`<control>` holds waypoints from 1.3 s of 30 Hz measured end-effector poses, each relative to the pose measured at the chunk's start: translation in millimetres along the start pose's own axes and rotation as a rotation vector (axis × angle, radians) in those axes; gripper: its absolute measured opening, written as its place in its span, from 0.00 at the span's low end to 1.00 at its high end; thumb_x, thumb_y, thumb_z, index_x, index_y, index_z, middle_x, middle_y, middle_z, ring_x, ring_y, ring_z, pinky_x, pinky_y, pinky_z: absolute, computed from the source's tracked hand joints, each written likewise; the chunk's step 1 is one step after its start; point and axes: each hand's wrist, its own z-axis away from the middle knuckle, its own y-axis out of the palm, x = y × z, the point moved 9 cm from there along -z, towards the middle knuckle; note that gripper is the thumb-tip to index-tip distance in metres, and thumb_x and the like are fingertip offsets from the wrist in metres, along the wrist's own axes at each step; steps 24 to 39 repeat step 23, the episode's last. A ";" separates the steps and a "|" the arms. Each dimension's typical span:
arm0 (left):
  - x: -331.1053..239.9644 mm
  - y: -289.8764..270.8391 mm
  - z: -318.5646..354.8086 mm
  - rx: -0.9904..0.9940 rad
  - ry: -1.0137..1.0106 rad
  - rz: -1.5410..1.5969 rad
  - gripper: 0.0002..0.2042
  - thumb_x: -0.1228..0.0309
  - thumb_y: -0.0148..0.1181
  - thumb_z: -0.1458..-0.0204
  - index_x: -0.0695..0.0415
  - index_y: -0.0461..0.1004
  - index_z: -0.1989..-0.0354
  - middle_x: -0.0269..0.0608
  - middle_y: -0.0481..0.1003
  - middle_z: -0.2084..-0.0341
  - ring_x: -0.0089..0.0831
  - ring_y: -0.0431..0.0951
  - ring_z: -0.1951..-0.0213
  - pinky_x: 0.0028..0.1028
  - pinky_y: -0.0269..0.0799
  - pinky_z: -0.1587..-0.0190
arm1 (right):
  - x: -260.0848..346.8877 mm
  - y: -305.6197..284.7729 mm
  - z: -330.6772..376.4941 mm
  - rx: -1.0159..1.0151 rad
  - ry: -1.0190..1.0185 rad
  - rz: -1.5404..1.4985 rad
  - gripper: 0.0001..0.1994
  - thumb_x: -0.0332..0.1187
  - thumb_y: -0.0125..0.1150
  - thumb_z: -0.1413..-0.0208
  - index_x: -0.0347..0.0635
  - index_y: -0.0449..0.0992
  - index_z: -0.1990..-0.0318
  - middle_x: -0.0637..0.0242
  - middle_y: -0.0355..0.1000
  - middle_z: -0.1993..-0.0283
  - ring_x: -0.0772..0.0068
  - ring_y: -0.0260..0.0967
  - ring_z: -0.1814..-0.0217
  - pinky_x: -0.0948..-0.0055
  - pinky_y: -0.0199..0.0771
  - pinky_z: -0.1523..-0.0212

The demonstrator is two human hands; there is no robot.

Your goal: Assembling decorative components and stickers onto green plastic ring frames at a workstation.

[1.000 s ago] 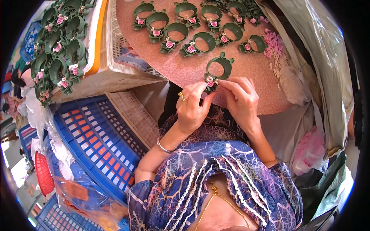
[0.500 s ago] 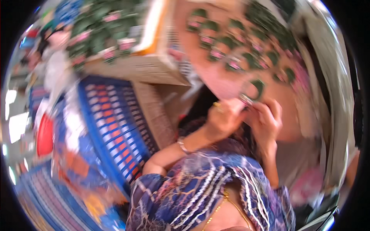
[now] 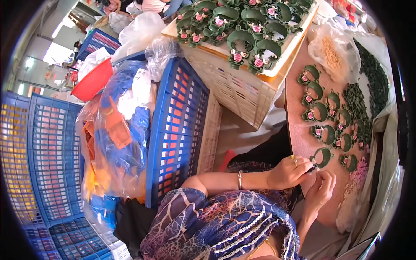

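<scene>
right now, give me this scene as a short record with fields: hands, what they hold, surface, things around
left hand: left hand, ring and bangle, pinching a green ring-shaped plastic piece
right hand: right hand, fingertips at the same piece's lower left end
surface: reddish-brown tabletop
on table: more green rings with pink flowers, loose pile of pink flowers
behind: cream tray of finished rings
to the left: blue plastic crates, clear bag of blue and orange parts

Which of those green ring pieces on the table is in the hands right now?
The green ring nearest the person, pinched by the left hand and right hand; the other rings lie untouched farther up the table.
</scene>
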 end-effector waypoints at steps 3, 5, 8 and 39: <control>16.7 6.2 3.4 0.026 -0.095 0.036 0.17 0.72 0.68 0.54 0.64 0.74 0.56 0.49 0.77 0.64 0.44 0.78 0.62 0.37 0.75 0.61 | -33.5 -12.6 14.9 -0.171 0.246 -0.057 0.03 0.20 0.54 0.41 0.37 0.73 0.62 0.63 0.68 0.70 0.70 0.68 0.68 0.72 0.71 0.65; 19.3 4.2 -1.2 0.035 -0.091 -0.080 0.20 0.71 0.71 0.57 0.62 0.74 0.55 0.48 0.77 0.66 0.44 0.78 0.64 0.38 0.74 0.62 | -48.9 -9.7 6.8 -0.100 0.285 0.062 0.04 0.19 0.56 0.45 0.35 0.73 0.62 0.59 0.71 0.69 0.68 0.70 0.68 0.70 0.73 0.64; 21.7 8.2 -8.9 0.135 -0.087 -0.209 0.22 0.71 0.74 0.60 0.59 0.74 0.55 0.46 0.75 0.67 0.45 0.74 0.62 0.40 0.70 0.58 | -89.8 5.1 9.4 -0.070 0.306 0.095 0.05 0.22 0.58 0.45 0.36 0.75 0.61 0.54 0.74 0.66 0.58 0.74 0.64 0.65 0.74 0.62; 25.6 27.4 -1.0 0.268 -0.122 -0.255 0.34 0.67 0.78 0.63 0.58 0.68 0.45 0.43 0.75 0.60 0.43 0.70 0.51 0.40 0.58 0.45 | -137.2 -61.2 26.1 -0.252 0.503 0.434 0.07 0.23 0.60 0.48 0.42 0.77 0.61 0.56 0.77 0.61 0.57 0.74 0.57 0.62 0.65 0.54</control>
